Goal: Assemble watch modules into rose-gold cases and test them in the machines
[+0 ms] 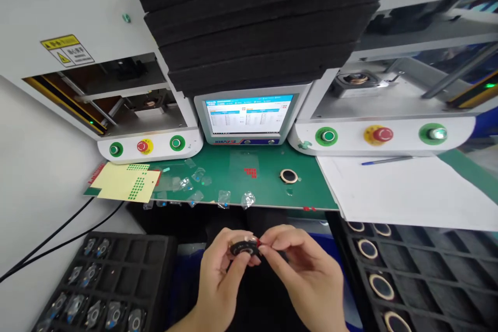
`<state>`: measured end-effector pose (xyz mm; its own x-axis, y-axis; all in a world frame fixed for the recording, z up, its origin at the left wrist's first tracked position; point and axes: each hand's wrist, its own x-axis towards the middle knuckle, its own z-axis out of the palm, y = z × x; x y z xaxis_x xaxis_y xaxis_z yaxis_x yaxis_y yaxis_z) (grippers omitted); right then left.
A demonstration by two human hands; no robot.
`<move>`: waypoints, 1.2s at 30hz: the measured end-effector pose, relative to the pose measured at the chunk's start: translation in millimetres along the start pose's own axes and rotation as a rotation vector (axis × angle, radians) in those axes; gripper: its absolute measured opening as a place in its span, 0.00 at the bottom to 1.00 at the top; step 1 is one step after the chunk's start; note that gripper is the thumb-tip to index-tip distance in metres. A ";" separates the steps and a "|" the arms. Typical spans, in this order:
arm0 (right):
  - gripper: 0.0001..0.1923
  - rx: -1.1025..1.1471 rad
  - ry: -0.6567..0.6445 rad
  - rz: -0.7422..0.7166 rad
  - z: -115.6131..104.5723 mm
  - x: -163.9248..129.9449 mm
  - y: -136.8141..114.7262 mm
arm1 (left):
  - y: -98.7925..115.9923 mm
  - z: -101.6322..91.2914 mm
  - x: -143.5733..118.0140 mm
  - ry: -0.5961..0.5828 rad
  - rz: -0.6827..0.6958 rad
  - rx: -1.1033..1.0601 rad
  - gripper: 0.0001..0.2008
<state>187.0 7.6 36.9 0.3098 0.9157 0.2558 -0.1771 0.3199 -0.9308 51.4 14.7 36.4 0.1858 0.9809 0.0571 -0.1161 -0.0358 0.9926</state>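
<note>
My left hand [218, 280] grips a round black part [239, 247] by its rim, thumb across its face. A pale ring shows at the middle of that part. Close beside it, my right hand [311, 275] has thumb and forefinger pinched on a small red piece [259, 242] at the part's right edge. Whether the red piece is a sticker or a tab, and whether it is stuck to the part, I cannot tell. Both hands are held in front of the green bench mat [268, 192], below its front edge.
A gold-rimmed black disc [288, 176] and scraps of clear film [248, 199] lie on the mat. Foam trays stand left [128, 280] and right [439, 270], holding round parts. Behind are a screen [249, 116], two button-fronted machines, sticker sheets [124, 181], papers [404, 187] and a pen [387, 161].
</note>
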 end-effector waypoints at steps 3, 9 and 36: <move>0.11 -0.007 -0.048 -0.038 -6.3 -5.7 -7.0 | 4.0 -8.0 -11.8 -0.109 0.082 0.172 0.08; 0.15 -0.035 -0.183 -0.099 -17.1 -17.9 -16.0 | 23.3 -26.3 -12.3 -0.330 0.328 0.528 0.09; 0.19 -0.237 -0.330 -0.256 -28.2 -21.7 -23.6 | 21.3 -33.6 -9.4 -0.476 0.319 0.516 0.12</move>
<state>210.8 -26.6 46.0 -0.0039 0.8553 0.5180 0.0960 0.5160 -0.8512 14.4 11.1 53.4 0.6332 0.7243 0.2728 0.2138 -0.5024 0.8378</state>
